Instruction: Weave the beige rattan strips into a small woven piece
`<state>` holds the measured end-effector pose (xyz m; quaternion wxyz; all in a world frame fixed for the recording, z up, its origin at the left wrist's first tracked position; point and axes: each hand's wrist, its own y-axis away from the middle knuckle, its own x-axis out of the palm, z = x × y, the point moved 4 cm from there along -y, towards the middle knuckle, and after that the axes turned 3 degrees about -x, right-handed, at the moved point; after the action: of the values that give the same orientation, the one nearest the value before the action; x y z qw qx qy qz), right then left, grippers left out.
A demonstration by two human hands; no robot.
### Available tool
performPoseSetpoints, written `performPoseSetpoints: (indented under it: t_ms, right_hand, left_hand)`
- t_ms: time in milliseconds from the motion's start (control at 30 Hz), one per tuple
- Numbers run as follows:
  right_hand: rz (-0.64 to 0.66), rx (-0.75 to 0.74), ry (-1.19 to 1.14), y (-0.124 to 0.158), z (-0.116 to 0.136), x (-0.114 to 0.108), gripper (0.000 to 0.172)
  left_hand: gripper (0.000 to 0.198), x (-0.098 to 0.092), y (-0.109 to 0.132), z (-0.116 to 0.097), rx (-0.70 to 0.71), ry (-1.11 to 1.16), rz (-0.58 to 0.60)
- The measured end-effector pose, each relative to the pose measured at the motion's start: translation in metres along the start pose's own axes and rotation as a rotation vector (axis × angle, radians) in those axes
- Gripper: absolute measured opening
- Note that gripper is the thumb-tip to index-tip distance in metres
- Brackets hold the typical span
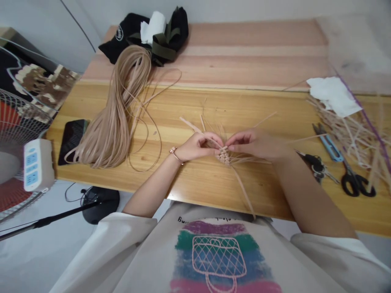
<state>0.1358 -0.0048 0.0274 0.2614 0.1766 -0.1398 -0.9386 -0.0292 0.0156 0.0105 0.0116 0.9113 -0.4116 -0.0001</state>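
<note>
Over the front of the wooden table, my left hand pinches a small woven piece of beige flat strips at its left edge. My right hand is closed at the piece's upper right, thumb and fingertips together on a strip there. Loose strip ends fan out from the weave to the back and to the right. One longer strip hangs from it toward the table's front edge. What exactly lies between the right fingertips is too small to make out.
A big beige strip bundle lies left, beside a phone. A black bag stands behind it. At right are black-handled scissors, blue snips, keys, tissue and strip scraps. A fan stands left.
</note>
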Motion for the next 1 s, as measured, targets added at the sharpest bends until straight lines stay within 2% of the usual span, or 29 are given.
performPoseSetpoints:
  t_ms: [133, 300, 600, 800, 1000]
  right_hand:
    - [-0.021, -0.051, 0.016, -0.001, -0.003, 0.001, 0.032]
    - [-0.021, -0.131, 0.127, -0.001, -0.006, 0.0, 0.037]
    - [0.098, -0.284, 0.459, 0.01, -0.001, -0.005, 0.038]
    - [-0.007, -0.38, 0.554, 0.014, 0.015, 0.002, 0.034]
    - [-0.107, -0.221, 0.336, 0.007, 0.012, 0.007, 0.028]
  left_hand:
    - [0.041, 0.002, 0.001, 0.002, 0.047, -0.115, 0.024]
    - [0.035, 0.004, 0.001, 0.003, 0.06, -0.116, 0.025]
    - [0.03, 0.004, 0.0, 0.001, 0.08, -0.129, 0.023]
    - [0.031, 0.006, -0.001, 0.002, 0.054, -0.09, 0.039]
    - [0.032, 0.005, -0.001, 0.002, 0.037, -0.108, 0.039]
